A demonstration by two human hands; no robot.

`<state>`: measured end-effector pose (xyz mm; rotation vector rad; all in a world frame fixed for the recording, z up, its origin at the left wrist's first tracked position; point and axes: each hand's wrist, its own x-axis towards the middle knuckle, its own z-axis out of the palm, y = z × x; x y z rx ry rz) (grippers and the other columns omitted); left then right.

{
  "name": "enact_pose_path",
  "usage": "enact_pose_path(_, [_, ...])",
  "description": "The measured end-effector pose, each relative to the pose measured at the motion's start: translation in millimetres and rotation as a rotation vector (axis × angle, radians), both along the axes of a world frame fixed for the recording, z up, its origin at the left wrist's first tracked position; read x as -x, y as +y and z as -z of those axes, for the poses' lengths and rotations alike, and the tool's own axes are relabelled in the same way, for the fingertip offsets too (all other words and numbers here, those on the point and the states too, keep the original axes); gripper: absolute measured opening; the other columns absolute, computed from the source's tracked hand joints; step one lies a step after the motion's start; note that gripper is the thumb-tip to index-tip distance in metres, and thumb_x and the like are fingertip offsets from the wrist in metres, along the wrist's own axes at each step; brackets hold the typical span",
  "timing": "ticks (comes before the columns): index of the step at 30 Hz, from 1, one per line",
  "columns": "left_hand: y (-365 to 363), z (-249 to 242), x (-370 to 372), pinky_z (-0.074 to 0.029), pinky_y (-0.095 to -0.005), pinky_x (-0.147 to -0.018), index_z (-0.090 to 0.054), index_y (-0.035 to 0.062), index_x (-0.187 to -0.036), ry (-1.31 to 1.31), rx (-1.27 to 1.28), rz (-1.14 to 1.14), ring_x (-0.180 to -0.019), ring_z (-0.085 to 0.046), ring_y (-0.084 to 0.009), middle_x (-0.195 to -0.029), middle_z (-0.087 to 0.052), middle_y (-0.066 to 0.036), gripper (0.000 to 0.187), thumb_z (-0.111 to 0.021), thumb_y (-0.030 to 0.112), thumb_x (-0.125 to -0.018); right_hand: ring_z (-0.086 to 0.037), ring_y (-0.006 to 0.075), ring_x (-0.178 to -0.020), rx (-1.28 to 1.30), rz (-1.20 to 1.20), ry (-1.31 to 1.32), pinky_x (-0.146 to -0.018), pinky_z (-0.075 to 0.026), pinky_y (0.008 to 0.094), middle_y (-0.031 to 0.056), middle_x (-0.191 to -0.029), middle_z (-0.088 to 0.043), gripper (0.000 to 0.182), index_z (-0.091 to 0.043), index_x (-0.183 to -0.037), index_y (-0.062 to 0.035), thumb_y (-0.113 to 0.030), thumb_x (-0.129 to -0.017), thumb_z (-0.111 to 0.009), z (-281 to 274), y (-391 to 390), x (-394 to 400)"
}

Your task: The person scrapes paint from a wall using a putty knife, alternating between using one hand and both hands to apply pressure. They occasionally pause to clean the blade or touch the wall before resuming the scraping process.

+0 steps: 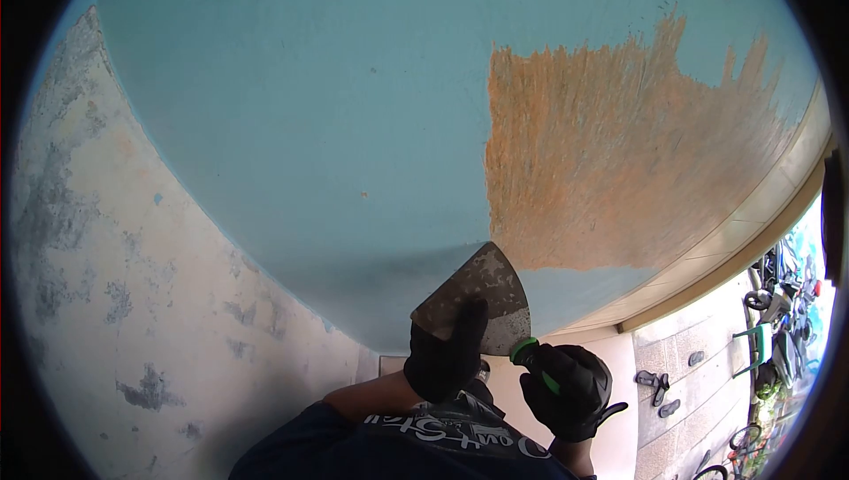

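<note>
A wide putty knife (507,303) with a fan-shaped, smeared metal blade and a green-and-black handle is at the lower middle of the head view. My left hand (444,358), in a black glove, grips the blade, its thumb lying across the face. In a matching glove, my right hand (570,387) is closed around the handle, with green showing between the fingers. Behind the blade stands a light blue painted wall (318,108). A rough orange-brown patch (584,144) with ragged upper edges shows on it. The blade's upper corner overlaps the patch's lower left; contact cannot be judged.
To the left, a whitish wall (115,232) with grey blotches meets the blue one. A beige ledge (725,250) curves along the right. Beyond it lie tiled paving (685,330), sandals (656,384), a green-and-white stool (759,347) and parked motorbikes (783,303).
</note>
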<state>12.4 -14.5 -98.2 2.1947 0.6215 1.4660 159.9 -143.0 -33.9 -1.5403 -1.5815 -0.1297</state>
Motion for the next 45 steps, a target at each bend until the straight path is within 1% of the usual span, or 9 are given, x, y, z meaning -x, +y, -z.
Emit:
enact_pose_path(6, [5, -48, -2, -0.052, -0.0421, -0.068, -0.066, 0.0031, -0.103, -0.186, 0.342, -0.052, -0.079, -0.068, -0.0301, -0.088, -0.068, -0.018, 0.016, -0.062, 0.017, -0.095, -0.068, 0.0293, -0.064, -0.020, -0.045, -0.016, -0.058, -0.053, 0.0360, 0.0118, -0.077, -0.069, 0.042, -0.070, -0.100, -0.0095, -0.006, -0.061, -0.082, -12, 22, 6])
enact_pose_path(9, [14, -66, 9, -0.052, -0.0419, -0.068, -0.067, 0.0012, -0.097, -0.407, 0.669, 0.039, -0.080, -0.069, -0.0293, -0.087, -0.069, -0.017, 0.019, -0.063, 0.020, -0.095, -0.067, 0.0316, -0.067, -0.049, -0.055, 0.022, -0.062, -0.054, 0.0390, 0.0126, -0.078, -0.069, 0.039, -0.069, -0.094, -0.0067, -0.002, -0.058, -0.079, -27, 32, 20])
enact_pose_path(20, [-5, -44, 1, -0.052, -0.0419, -0.065, -0.064, 0.0030, -0.102, -0.150, 0.596, 0.082, -0.075, -0.066, -0.0355, -0.084, -0.066, -0.019, 0.019, -0.060, 0.020, -0.096, -0.071, 0.0240, -0.065, 0.082, 0.019, 0.047, -0.060, -0.055, 0.0330, 0.0062, -0.081, -0.074, 0.036, -0.074, -0.098, -0.0118, -0.022, -0.066, -0.087, -12, 2, 9])
enact_pose_path(28, [9, -61, 6, -0.052, -0.0437, -0.069, -0.064, 0.0039, -0.110, -0.268, 0.491, 0.009, -0.080, -0.067, -0.0343, -0.087, -0.067, -0.018, 0.026, -0.066, 0.023, -0.092, -0.070, 0.0252, -0.065, 0.059, -0.063, 0.075, -0.061, -0.056, 0.0334, 0.0080, -0.088, -0.075, 0.035, -0.072, -0.102, -0.0115, -0.009, -0.068, -0.080, -21, 18, 10])
enact_pose_path(29, [18, -47, 15, -0.052, -0.0435, -0.069, -0.064, 0.0030, -0.111, 0.124, -0.305, -0.317, -0.083, -0.068, -0.0330, -0.092, -0.068, -0.018, 0.028, -0.066, 0.023, -0.092, -0.070, 0.0254, -0.066, 0.072, -0.060, 0.089, -0.061, -0.056, 0.0336, 0.0082, -0.090, -0.075, 0.035, -0.072, -0.103, -0.0115, -0.006, -0.068, -0.079, -22, 19, 12])
enact_pose_path(30, [15, -51, 12, -0.052, -0.0435, -0.069, -0.064, 0.0030, -0.111, 0.118, -0.318, -0.319, -0.083, -0.068, -0.0330, -0.092, -0.068, -0.018, 0.028, -0.066, 0.023, -0.092, -0.070, 0.0254, -0.066, 0.058, -0.061, 0.085, -0.061, -0.056, 0.0336, 0.0082, -0.090, -0.075, 0.035, -0.072, -0.103, -0.0115, -0.006, -0.068, -0.079, -23, 19, 10])
enact_pose_path(32, [3, -58, 0, -0.053, -0.0429, -0.071, -0.064, 0.0023, -0.111, -0.165, 0.498, -0.061, -0.085, -0.069, -0.0327, -0.095, -0.069, -0.019, 0.029, -0.065, 0.024, -0.092, -0.070, 0.0263, -0.066, 0.126, -0.073, 0.070, -0.060, -0.055, 0.0348, 0.0088, -0.085, -0.074, 0.038, -0.071, -0.104, -0.0111, -0.006, -0.067, -0.080, -20, 12, 7])
enact_pose_path(37, [2, -35, 7, -0.052, -0.0426, -0.074, -0.064, 0.0012, -0.108, -0.136, 0.297, -0.014, -0.084, -0.069, -0.0353, -0.094, -0.069, -0.020, 0.030, -0.063, 0.027, -0.094, -0.069, 0.0272, -0.066, 0.053, -0.036, 0.155, -0.060, -0.055, 0.0350, 0.0095, -0.084, -0.073, 0.038, -0.071, -0.104, -0.0098, -0.007, -0.067, -0.080, -9, 7, 16])
enact_pose_path(45, [-2, -64, 5, -0.053, -0.0424, -0.070, -0.064, 0.0003, -0.107, -0.182, 0.761, -0.037, -0.079, -0.068, -0.0316, -0.094, -0.068, -0.017, 0.032, -0.066, 0.028, -0.093, -0.071, 0.0295, -0.077, 0.068, -0.060, 0.186, -0.069, -0.056, 0.0367, 0.0131, -0.089, -0.073, 0.038, -0.069, -0.097, -0.0033, 0.000, -0.061, -0.079, -11, 6, 18])
